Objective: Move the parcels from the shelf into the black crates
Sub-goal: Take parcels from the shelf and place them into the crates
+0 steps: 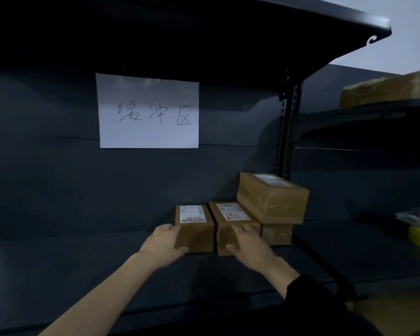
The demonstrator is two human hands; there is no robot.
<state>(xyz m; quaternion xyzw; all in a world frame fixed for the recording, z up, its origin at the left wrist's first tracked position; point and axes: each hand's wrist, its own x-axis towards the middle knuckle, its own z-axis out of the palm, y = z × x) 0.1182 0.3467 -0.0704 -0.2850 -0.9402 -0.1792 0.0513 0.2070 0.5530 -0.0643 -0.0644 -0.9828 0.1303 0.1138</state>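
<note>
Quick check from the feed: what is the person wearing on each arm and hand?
Both hands are bare: no gloves, rings or watch visible. The left hand leads to a forearm bare down to the frame edge. The right hand has a dark, black-looking sleeve pushed back above the wrist.

A single head-worn view looks forward and slightly down into a dark shelf (pixel 83 275) bay, close enough that both forearms reach in from the bottom edge. The back panel faces the camera nearly square on, with a white paper sign (pixel 148 110) about level with the lens. The board above fills the top of the frame (wide-angle bending curves its edge), and a neighbouring bay shows obliquely at the right
</note>
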